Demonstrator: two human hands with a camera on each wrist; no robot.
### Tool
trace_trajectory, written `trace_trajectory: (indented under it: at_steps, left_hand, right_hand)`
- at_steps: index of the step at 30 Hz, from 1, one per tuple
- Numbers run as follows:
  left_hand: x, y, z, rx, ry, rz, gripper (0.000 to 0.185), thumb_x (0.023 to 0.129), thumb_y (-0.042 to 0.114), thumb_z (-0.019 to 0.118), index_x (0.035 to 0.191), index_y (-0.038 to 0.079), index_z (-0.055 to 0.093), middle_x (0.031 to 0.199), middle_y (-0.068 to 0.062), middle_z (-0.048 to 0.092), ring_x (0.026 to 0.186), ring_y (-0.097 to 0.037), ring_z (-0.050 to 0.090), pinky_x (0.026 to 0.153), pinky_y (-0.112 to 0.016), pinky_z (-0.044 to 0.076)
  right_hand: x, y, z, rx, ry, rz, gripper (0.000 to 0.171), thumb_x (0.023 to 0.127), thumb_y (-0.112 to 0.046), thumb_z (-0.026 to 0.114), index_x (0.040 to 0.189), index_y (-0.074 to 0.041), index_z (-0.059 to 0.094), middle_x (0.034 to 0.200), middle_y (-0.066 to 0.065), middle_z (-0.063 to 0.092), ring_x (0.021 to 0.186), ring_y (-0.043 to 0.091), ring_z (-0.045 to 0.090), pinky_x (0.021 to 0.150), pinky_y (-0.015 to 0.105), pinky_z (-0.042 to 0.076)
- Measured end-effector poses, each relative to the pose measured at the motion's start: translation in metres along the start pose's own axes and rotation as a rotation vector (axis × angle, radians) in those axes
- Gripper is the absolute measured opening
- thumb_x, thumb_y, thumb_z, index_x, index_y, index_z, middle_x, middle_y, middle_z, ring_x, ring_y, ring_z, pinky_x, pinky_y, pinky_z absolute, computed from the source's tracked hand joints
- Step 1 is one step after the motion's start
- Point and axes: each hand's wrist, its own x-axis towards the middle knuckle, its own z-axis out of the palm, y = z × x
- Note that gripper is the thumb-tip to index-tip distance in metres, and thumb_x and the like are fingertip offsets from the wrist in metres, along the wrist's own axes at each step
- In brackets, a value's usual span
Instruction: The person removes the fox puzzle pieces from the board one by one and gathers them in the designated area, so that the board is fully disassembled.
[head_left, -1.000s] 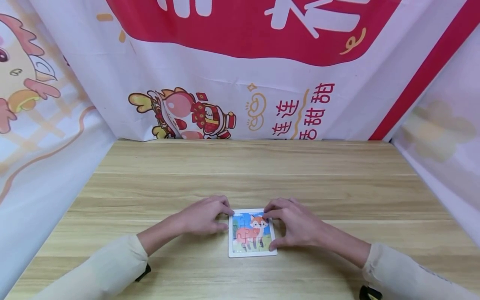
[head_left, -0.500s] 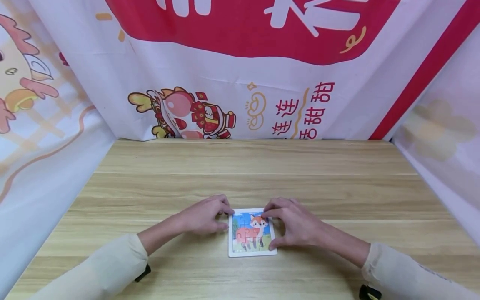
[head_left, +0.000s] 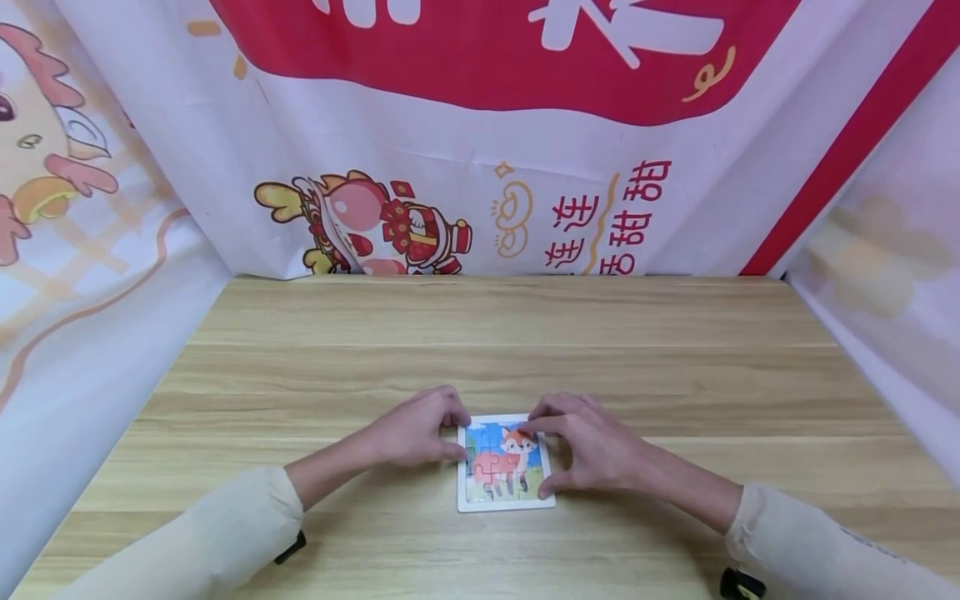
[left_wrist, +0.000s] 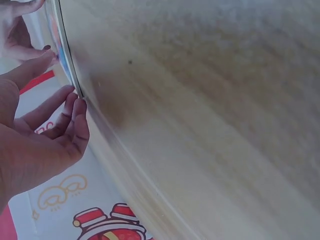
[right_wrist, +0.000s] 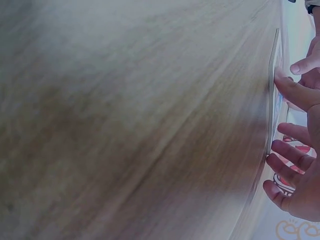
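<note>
So the biggest thing around me is the printed banner backdrop [head_left: 480, 125], red and white with cartoon characters, wrapped around three sides of the wooden table [head_left: 495, 333]. The table is light wood grain, and all the action is near my edge of it.

Sitting flat there, right between my hands, is the little fox puzzle [head_left: 505, 463] in its white frame. From the head view the picture looks filled in: orange fox, blue sky, green ground, and I can't spot an empty slot. So I'd say it's basically done, and what's left is probably just seating the last piece by the fox's head and squaring everything up. Hard to tell from here whether every piece is fully flush.

My left hand [head_left: 415, 433] rests against the left edge of the frame, fingers loosely bent and touching the rim, not wrapped around anything; it's steadying the board. The left wrist view shows those fingers [left_wrist: 75, 120] nearly straight against the frame edge.

My right hand [head_left: 592, 446] is on the other side, index finger stretched over the top right part of the picture and pressing down, thumb against the frame's lower right side. It isn't gripping anything, just pushing. The right wrist view shows the fingertips [right_wrist: 290, 92] on the board's edge.
</note>
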Motion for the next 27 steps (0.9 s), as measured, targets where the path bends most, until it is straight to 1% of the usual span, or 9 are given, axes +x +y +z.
trace_trajectory:
  at_steps: [5,10,14,16,19,21,23,27]
  left_hand:
    - [0.003,0.001,0.006,0.038,0.049,-0.013,0.041,0.078,0.02,0.091,0.11,0.001,0.073,0.103,-0.002,0.065,0.096,-0.017,0.06,0.092,-0.039,0.054]
    - [0.006,0.0,0.013,0.059,0.088,-0.013,0.035,0.079,0.019,0.091,0.104,0.003,0.072,0.098,0.001,0.063,0.093,-0.015,0.058,0.088,-0.037,0.054]
    - [0.007,-0.001,0.014,0.056,0.097,-0.011,0.034,0.078,0.017,0.092,0.101,0.004,0.071,0.096,0.001,0.062,0.091,-0.014,0.057,0.085,-0.036,0.053]
    - [0.008,-0.001,0.014,0.051,0.099,-0.015,0.033,0.078,0.017,0.092,0.101,0.004,0.071,0.096,0.002,0.062,0.091,-0.013,0.057,0.085,-0.035,0.053]
    - [0.009,-0.002,0.014,0.048,0.101,-0.012,0.034,0.077,0.017,0.092,0.1,0.005,0.071,0.096,0.002,0.062,0.09,-0.013,0.057,0.084,-0.035,0.053]
    - [0.009,-0.003,0.015,0.045,0.102,-0.007,0.034,0.077,0.016,0.092,0.1,0.005,0.071,0.095,0.002,0.062,0.09,-0.013,0.057,0.084,-0.034,0.053]
    - [0.009,-0.003,0.015,0.041,0.103,-0.003,0.034,0.077,0.016,0.092,0.1,0.004,0.071,0.095,0.002,0.062,0.09,-0.013,0.057,0.084,-0.034,0.053]
    - [0.01,-0.003,0.015,0.031,0.103,-0.008,0.034,0.076,0.015,0.093,0.099,0.005,0.071,0.094,0.002,0.062,0.089,-0.013,0.056,0.083,-0.033,0.053]
  right_hand:
    - [0.0,0.0,-0.001,-0.01,0.001,-0.017,0.079,0.067,-0.051,0.094,0.134,-0.017,0.07,0.127,0.0,0.064,0.12,0.021,0.057,0.106,0.052,0.044]
    - [0.001,0.001,-0.002,-0.014,0.002,-0.035,0.078,0.067,-0.051,0.094,0.134,-0.018,0.071,0.124,-0.002,0.064,0.115,0.018,0.057,0.102,0.049,0.046]
    - [0.001,0.002,-0.002,-0.002,-0.02,-0.04,0.077,0.071,-0.051,0.093,0.138,-0.021,0.068,0.124,-0.003,0.061,0.11,0.014,0.054,0.098,0.044,0.047]
    - [0.001,0.002,-0.002,0.007,-0.038,-0.039,0.076,0.073,-0.051,0.092,0.14,-0.024,0.066,0.123,-0.004,0.059,0.107,0.013,0.051,0.094,0.042,0.046]
    - [0.002,0.001,-0.002,0.013,-0.066,-0.046,0.076,0.076,-0.049,0.091,0.143,-0.028,0.064,0.124,-0.003,0.057,0.106,0.013,0.048,0.093,0.041,0.044]
    - [0.002,0.001,-0.003,0.002,-0.081,-0.061,0.076,0.077,-0.047,0.09,0.145,-0.028,0.062,0.129,0.001,0.056,0.111,0.016,0.049,0.097,0.045,0.044]
    - [0.003,-0.001,-0.004,-0.014,-0.095,-0.078,0.078,0.077,-0.046,0.09,0.147,-0.026,0.06,0.136,0.006,0.055,0.121,0.022,0.05,0.104,0.051,0.043]
    - [0.005,-0.002,-0.006,-0.037,-0.134,-0.101,0.074,0.082,-0.045,0.087,0.147,-0.024,0.06,0.148,0.012,0.05,0.133,0.03,0.046,0.111,0.06,0.038]
